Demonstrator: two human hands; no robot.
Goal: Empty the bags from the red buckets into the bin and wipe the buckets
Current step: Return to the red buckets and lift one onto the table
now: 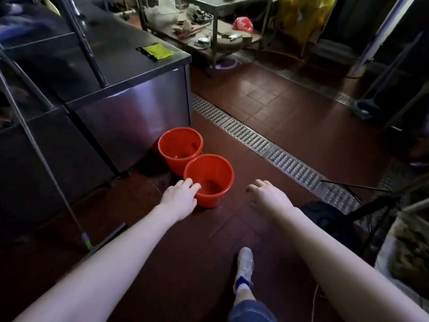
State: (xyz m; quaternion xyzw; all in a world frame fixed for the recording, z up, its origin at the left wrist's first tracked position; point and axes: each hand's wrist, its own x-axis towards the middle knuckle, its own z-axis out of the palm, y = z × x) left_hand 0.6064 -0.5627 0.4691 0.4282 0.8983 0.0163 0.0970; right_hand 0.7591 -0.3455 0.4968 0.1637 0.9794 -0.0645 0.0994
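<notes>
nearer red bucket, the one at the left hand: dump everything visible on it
The nearer bucket is bright red, looks like plastic, and is round, with a rolled rim and walls tapering to a smaller base. It stands upright on the tiled floor, open, with no bag visible inside; its bottom shines. The left hand holds its near-left rim, fingers curled over the edge. Its far rim sits against or just before the other bucket; contact is unclear.

Two red buckets (180, 145) (214, 171), two hands (181, 196) (267, 196), one yellow cloth (156, 51).
</notes>
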